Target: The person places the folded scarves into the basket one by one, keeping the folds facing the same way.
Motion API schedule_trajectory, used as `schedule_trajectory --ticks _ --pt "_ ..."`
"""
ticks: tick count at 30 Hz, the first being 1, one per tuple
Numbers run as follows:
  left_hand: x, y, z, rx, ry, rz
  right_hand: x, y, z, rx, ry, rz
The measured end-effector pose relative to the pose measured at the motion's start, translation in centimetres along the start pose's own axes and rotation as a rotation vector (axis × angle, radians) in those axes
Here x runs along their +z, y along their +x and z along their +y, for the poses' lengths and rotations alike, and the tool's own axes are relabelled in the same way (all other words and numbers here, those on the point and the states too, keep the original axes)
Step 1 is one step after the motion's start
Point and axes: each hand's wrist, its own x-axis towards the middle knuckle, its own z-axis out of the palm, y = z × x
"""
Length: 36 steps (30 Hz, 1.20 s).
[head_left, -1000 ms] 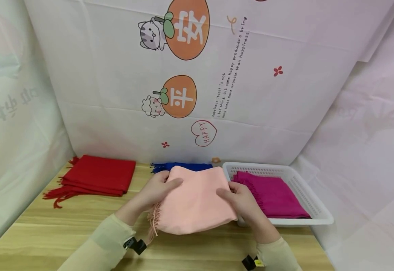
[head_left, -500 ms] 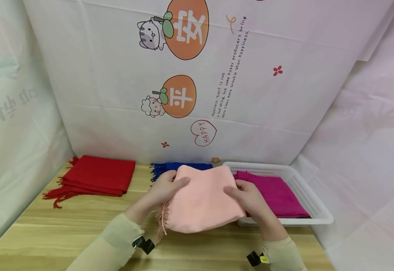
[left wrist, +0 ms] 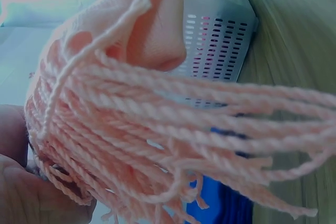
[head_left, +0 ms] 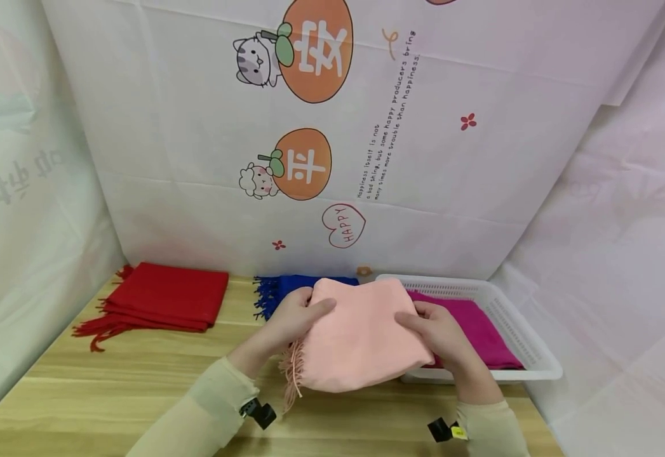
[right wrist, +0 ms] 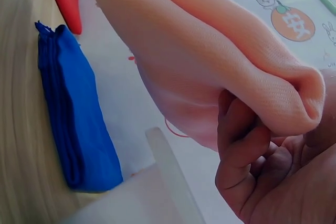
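A: Where is the pink cloth (head_left: 366, 336)?

B: In the lower middle of the head view, held up above the table (head_left: 138, 393), its fringe (head_left: 295, 367) hanging at the left edge.

A: What has hold of it?

B: Both hands. The left hand (head_left: 295, 318) pinches the left edge, thumb on top; the right hand (head_left: 439, 333) grips the right edge the same way, and the right wrist view shows its fingers curled against the underside.

A: And what lies around?

B: Behind it, partly covered, a blue cloth (right wrist: 84, 119). To the right, a white basket (head_left: 517, 374) with a magenta cloth (head_left: 477, 327) inside, partly hidden by the right hand and pink cloth. A folded red cloth (head_left: 166, 295) lies at lower left of the head view, well apart from the hands.
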Motion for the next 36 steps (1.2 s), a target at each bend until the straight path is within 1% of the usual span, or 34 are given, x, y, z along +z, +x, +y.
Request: schedule_trajectory --ticks 5,12,16,22,32,36 --pt "0.7 0.1 0.1 0.0 0.009 0.001 -0.6 -0.1 0.1 0.002 0.002 -0.002" --pt "1.6 0.5 0.1 -0.008 0.012 0.008 -1.5 0.0 0.3 0.01 -0.012 0.02" --pt "2.1 0.7 0.0 -0.001 0.006 0.014 -1.9 0.1 0.4 0.02 -0.013 0.034" --pt "2.8 1.1 0.0 0.008 -0.001 0.021 -2.7 0.2 0.7 0.022 -0.005 0.028" --pt "3.8 1.5 0.2 0.024 -0.03 0.016 -3.6 0.2 0.8 0.037 -0.01 0.043" --pt "4.2 1.7 0.1 0.014 -0.044 0.014 -4.0 0.3 0.9 0.045 -0.006 0.045"
